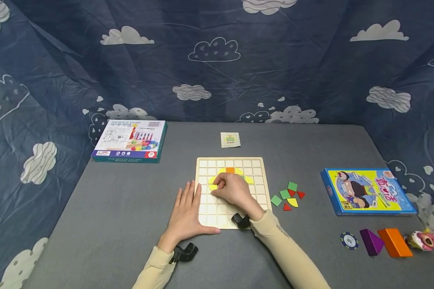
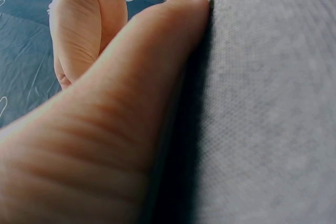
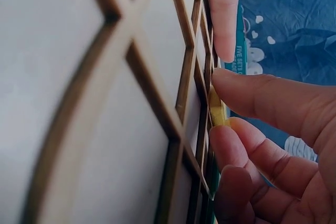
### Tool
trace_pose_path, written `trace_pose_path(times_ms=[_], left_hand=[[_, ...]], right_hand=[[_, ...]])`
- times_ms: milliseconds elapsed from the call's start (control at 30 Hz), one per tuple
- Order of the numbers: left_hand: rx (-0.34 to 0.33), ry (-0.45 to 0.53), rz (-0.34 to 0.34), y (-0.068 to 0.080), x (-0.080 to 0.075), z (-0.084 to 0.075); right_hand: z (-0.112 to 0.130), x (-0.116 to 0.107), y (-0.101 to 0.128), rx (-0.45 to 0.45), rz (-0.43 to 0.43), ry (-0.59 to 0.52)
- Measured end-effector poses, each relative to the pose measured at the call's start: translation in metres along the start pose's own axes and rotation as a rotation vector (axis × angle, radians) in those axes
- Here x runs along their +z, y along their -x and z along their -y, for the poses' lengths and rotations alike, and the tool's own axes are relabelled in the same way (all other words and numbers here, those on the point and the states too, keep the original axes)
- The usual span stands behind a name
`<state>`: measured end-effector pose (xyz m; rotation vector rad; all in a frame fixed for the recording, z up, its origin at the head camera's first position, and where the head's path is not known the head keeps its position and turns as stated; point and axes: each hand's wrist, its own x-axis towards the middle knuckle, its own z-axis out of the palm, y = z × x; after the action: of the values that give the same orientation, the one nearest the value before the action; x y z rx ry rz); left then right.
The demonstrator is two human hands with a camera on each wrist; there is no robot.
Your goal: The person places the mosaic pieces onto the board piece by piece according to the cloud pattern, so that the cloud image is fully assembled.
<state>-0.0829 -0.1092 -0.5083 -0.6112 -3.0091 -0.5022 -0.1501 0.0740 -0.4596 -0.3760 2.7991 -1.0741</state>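
Note:
A wooden grid board (image 1: 207,208) lies on the grey table, with yellow, orange and green pieces set in its upper squares. My right hand (image 1: 234,188) is over the board's middle. Thumb and fingertips pinch a small yellow piece (image 3: 218,107) close against the grid in the right wrist view; its full outline is hidden by the fingers. My left hand (image 1: 187,214) rests flat at the board's left side, fingers straight, thumb stretched along the near edge. In the left wrist view the left thumb (image 2: 157,35) lies against the board's edge.
Loose green squares (image 1: 276,200), red triangles (image 1: 287,207) and a yellow quarter-round (image 1: 292,202) lie right of the board. A pattern card (image 1: 230,140) is behind it. Boxes stand left (image 1: 130,140) and right (image 1: 369,192). A poker chip (image 1: 349,241), purple (image 1: 371,242) and orange blocks (image 1: 395,243) and a figurine (image 1: 426,241) sit front right.

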Motion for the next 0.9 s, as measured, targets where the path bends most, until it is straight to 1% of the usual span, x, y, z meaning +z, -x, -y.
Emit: trace_pose_path(times_ms=[500, 633, 900], left_hand=[[-0.004, 0.011, -0.003, -0.0001, 0.0005, -0.0002], [-0.001, 0.001, -0.006, -0.0001, 0.0008, -0.0002], [0.003, -0.001, -0.013, 0.0002, 0.0007, -0.0005]], right_hand=[[-0.0005, -0.0021, 0.0028, 0.005, -0.023, 0.011], [0.0001, -0.0022, 0.002, 0.016, -0.015, 0.006], [0.0018, -0.0015, -0.0005, 0.042, 0.006, 0.038]])
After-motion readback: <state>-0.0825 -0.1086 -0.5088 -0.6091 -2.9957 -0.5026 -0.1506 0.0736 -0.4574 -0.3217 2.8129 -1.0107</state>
